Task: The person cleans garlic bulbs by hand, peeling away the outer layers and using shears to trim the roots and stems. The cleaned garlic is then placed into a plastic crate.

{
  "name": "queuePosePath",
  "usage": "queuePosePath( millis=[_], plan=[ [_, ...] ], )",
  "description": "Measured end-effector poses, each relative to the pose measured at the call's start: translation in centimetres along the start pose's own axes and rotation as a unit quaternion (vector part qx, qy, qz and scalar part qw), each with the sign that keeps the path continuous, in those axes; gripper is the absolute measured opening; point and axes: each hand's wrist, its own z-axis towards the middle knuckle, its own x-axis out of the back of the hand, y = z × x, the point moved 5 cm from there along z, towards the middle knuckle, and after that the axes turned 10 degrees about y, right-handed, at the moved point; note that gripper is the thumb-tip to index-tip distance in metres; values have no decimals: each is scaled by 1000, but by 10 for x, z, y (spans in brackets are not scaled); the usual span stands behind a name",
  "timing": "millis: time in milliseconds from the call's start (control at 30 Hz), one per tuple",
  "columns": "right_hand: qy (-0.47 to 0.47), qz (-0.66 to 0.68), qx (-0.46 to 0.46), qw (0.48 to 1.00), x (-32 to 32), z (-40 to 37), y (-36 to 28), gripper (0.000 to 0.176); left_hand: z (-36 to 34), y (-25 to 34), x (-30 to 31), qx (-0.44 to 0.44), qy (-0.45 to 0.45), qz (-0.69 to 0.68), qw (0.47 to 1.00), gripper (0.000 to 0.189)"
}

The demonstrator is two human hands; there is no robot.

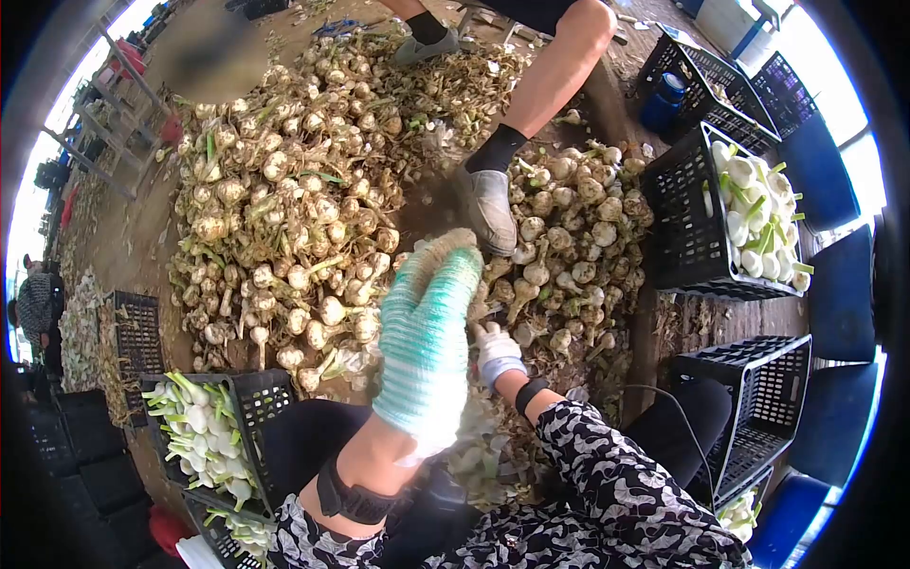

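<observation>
Closest to my lens, the left hand (pixel 427 346) in its green striped glove is raised, back toward the camera, with the fingers curled around a bulb (pixel 443 245) whose rooty tuft shows above them. Beyond it, the white-gloved right hand (pixel 495 349) reaches low onto the pile of bulbs (pixel 284 209). I cannot tell whether it grips anything. A black crate (pixel 687 213) stands to the right.

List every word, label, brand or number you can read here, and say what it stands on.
None: no text can be read in this view.
The crates, gloves, watch and blue bottle show no legible lettering.
</observation>
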Motion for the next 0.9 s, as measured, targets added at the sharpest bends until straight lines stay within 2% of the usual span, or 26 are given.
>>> queuePosePath(
  millis=[33, 67, 100, 167, 200, 233, 300, 333, 367, 433, 467, 500, 567, 633, 667, 700, 767, 800, 833, 900],
  plan=[
    [-38, -1, -39, 999, -2, 1, 6, 69, -1, 0, 2, -2, -1, 6, 1000, 24],
    [10, 4, -28, 1000, 1, -1, 10, 36, -1, -2, 5, 0, 2, 6, 1000, 24],
    [8, 2, -19, 1000, 0, 0, 12, 31, 0, -2, 6, -29, -8, 25, 999, 25],
    [-15, 38, -30, 999, 2, -2, 16, 32, 1, 4, 4, -96, -34, 61, 993, 25],
    [-94, 137, -109, 980, -4, 4, 24, 35, 0, 3, 3, -14, -8, 41, 999, 26],
    [-104, 237, -138, 956, 10, 3, 22, 39, -1, 5, 2, -17, -13, 42, 999, 26],
    [-177, 387, -126, 896, 70, -11, 20, 49, -5, 4, 3, 31, -5, -3, 999, 26],
    [-167, 535, -64, 826, 95, -23, 16, 58, -3, 2, 3, 14, -18, -9, 1000, 27],
    [-151, 666, 2, 730, 122, -36, 16, 69, -2, 1, 4, 0, -9, 0, 1000, 26],
    [-109, 628, 165, 753, 201, -66, 13, 89, -4, -5, 0, -16, -17, 15, 1000, 23],
    [-80, 629, 161, 756, 229, -82, 13, 93, -5, -13, -2, -6, -21, 9, 1000, 19],
    [-51, 631, 157, 758, 248, -97, 16, 98, -3, -22, -4, -3, -70, 41, 997, 16],
    [-67, 714, 79, 692, 265, -122, 23, 101, -20, -33, -19, 22, -89, 62, 994, 21],
    [-30, 725, 86, 682, 268, -133, 31, 103, -30, -61, -31, 162, -176, 81, 968, 26],
    [-32, 748, 113, 653, 271, -138, 29, 105, -44, -61, -41, 225, -221, 34, 948, 32],
    [-26, 753, 116, 647, 269, -139, 32, 105, -45, -75, -46, 284, -273, -8, 919, 36],
    [-13, 762, 131, 634, 262, -134, 37, 105, -60, -70, -60, 254, -300, -18, 919, 35],
    [39, 719, 151, 678, 266, -129, 40, 90, -62, -69, -63, 252, -304, -7, 919, 35],
    [46, 723, 153, 672, 270, -127, 41, 90, -63, -67, -65, 242, -305, -20, 921, 35],
    [70, 688, 170, 703, 280, -127, 42, 46, -61, -70, -67, 230, -307, -28, 923, 35]
  ],
)
